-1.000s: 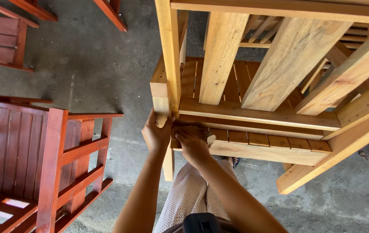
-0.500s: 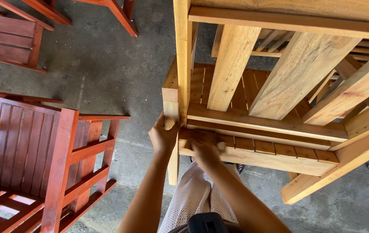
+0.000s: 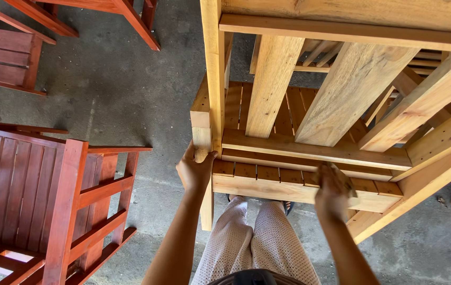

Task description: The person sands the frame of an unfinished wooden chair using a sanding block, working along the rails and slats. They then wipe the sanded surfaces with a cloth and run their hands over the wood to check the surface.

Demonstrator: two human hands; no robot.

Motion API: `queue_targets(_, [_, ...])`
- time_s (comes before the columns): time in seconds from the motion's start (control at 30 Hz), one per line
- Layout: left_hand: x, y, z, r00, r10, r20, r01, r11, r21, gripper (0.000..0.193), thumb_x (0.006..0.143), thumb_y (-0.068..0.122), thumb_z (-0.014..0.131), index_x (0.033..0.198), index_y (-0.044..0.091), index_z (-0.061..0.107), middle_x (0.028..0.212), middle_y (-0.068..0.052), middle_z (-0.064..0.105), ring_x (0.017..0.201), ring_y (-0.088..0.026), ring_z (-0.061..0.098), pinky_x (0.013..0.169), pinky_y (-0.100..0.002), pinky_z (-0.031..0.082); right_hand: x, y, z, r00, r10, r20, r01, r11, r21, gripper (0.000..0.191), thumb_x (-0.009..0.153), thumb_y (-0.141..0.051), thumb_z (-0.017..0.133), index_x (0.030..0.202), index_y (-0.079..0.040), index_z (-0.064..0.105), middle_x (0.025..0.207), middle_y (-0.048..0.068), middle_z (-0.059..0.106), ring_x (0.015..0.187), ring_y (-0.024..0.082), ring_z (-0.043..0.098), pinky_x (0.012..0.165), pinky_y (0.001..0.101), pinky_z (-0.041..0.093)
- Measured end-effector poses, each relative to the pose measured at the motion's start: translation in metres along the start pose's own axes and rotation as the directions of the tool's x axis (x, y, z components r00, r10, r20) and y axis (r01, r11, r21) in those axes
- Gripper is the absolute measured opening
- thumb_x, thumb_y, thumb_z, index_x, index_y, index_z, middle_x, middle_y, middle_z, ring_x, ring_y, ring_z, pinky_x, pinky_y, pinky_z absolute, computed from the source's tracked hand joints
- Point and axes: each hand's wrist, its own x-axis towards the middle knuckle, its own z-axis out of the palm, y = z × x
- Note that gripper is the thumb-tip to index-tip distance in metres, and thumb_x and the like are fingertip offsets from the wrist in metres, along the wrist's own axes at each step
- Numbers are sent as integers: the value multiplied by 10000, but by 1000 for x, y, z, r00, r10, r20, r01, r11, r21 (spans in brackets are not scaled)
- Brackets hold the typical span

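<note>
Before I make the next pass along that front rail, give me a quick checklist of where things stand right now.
1. Left hand bracing the corner post of the unpainted chair frame: ok.
2. Right hand on the front rail: ok.
3. What the right hand holds, perhaps a small sanding pad: cannot tell, blurred.
4. Frame steady on the concrete floor: cannot tell, its feet are hidden.
5. Red stained chair clear of the left arm: ok.
</note>
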Motion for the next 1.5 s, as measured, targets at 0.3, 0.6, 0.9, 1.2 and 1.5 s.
queue_targets(0.3, [0, 2, -5, 999, -29, 33, 27, 998, 60, 609, 722, 230, 933, 1258, 44, 712, 1078, -111, 788, 951, -170, 767, 834, -319, 585, 60, -203, 119, 570, -192, 799, -88, 953, 291, 317, 1076, -402, 513, 1172, -185, 723, 941, 108, 735, 854, 269, 708, 753, 507, 594])
queue_targets(0.6, [-3, 15, -10, 998, -32, 59, 30, 999, 34, 558, 705, 152, 911, 1225, 69, 725, 1027, -92, 798, 919, -175, 778, 794, -326, 590, 38, 31, 65, 711, 215, 670, -179, 976, -124, 456, 1052, -315, 495, 770, -61, 748, 694, 171, 704, 685, 316, 692, 706, 504, 528])
queue_targets(0.9, [1, 10, -12, 994, -18, 108, 10, 997, 77, 576, 711, 180, 922, 1232, 40, 722, 1078, -91, 791, 929, -171, 777, 817, -315, 599, 57, -168, 116, 419, -267, 868, -38, 950, 310, 311, 1069, -223, 410, 1170, -90, 672, 756, 120, 619, 728, 282, 722, 734, 497, 611])
queue_targets(1.2, [-5, 18, -15, 995, -25, 99, 16, 996, 91, 512, 720, 199, 908, 1192, 74, 754, 1016, -95, 806, 895, -176, 781, 779, -332, 592, 27, 71, 56, 727, 154, 670, -94, 988, -126, 472, 1068, -402, 478, 851, -93, 760, 760, 178, 702, 745, 361, 711, 756, 538, 547])
queue_targets(1.5, [-27, -2, 1, 724, 661, -197, -477, 687, 548, 800, 766, 344, 806, 1422, -34, 546, 1450, -348, 502, 1193, -430, 597, 916, -434, 560, 76, -168, 123, 405, -286, 868, -88, 933, 349, 375, 1072, -347, 446, 1089, -65, 692, 870, 212, 729, 781, 333, 741, 777, 504, 601])
